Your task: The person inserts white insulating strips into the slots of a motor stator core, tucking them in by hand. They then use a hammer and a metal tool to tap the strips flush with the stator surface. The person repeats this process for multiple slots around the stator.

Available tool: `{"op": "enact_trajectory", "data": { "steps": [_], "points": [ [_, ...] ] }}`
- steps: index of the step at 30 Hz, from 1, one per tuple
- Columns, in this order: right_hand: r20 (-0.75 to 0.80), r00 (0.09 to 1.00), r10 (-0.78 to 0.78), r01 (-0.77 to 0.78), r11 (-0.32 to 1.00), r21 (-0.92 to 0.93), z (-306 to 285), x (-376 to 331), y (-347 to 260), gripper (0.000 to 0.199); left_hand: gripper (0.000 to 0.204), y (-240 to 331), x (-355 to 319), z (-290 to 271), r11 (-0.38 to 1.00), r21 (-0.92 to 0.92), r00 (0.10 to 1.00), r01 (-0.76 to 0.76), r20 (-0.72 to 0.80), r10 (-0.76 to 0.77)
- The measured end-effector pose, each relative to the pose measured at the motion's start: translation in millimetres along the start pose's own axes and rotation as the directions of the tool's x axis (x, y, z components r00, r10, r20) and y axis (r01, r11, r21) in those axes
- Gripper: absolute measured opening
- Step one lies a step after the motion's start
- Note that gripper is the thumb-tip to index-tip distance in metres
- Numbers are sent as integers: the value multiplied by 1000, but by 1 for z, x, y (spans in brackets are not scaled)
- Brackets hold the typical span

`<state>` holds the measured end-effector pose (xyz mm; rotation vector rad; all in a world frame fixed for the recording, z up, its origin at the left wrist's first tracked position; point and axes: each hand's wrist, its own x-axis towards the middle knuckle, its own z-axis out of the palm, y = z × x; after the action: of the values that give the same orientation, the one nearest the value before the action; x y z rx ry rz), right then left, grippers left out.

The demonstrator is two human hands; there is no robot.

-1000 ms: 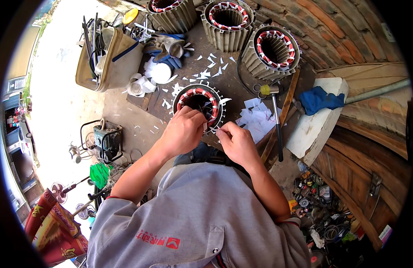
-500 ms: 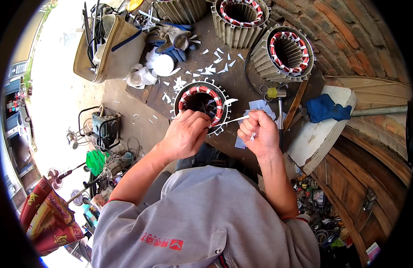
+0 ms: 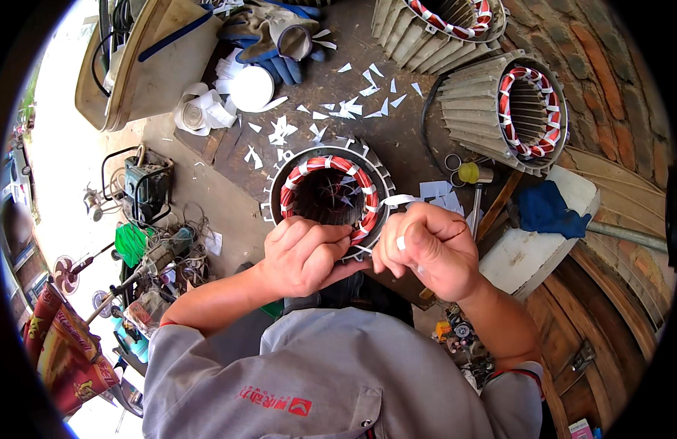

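Stator: a finned motor stator [image 3: 327, 197] stands on the dark worktop [image 3: 397, 139] with its bore facing up, red windings ringing the opening; it lies just ahead of both hands.
Left hand: the left hand [image 3: 305, 256] is curled nearly closed and rests on the near rim of the stator, fingertips touching the red winding; what it pinches I cannot tell.
Right hand: the right hand [image 3: 426, 249] is closed on a white paper strip [image 3: 398, 200], just right of the rim.
Strip axis: the strip runs leftward from the right hand toward the stator's right edge.
Nearer hand: the left is on the stator itself; the right is just beside it.
Room: white paper scraps [image 3: 353, 110] litter the worktop beyond; a yellow-headed hammer [image 3: 472, 179] and a white block [image 3: 536, 241] crowd the right; two more stators [image 3: 514, 110] stand well behind.
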<state>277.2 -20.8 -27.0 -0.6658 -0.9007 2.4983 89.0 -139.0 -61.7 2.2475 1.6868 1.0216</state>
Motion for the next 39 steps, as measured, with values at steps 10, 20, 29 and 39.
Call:
{"op": "enact_trajectory", "data": {
  "steps": [10, 20, 29, 39],
  "points": [
    [38, 999, 19, 14, 690, -724, 25, 44, -28, 35, 34, -13, -3, 4, 974, 168, 985, -151, -53, 162],
    [-249, 964, 87, -194, 875, -444, 19, 36, -38, 39, 35, -10, -2, 12, 986, 109, 987, -129, -80, 138],
    [-256, 919, -300, 200, 914, -353, 27, -9, 2, 27, 39, -35, 0, -6, 962, 4, 961, -274, -34, 274],
    [-380, 826, -416, -132, 512, -848, 95, -75, 19, 34, 45, -53, 32, -55, 966, -200, 941, -163, 264, 214]
  ]
}}
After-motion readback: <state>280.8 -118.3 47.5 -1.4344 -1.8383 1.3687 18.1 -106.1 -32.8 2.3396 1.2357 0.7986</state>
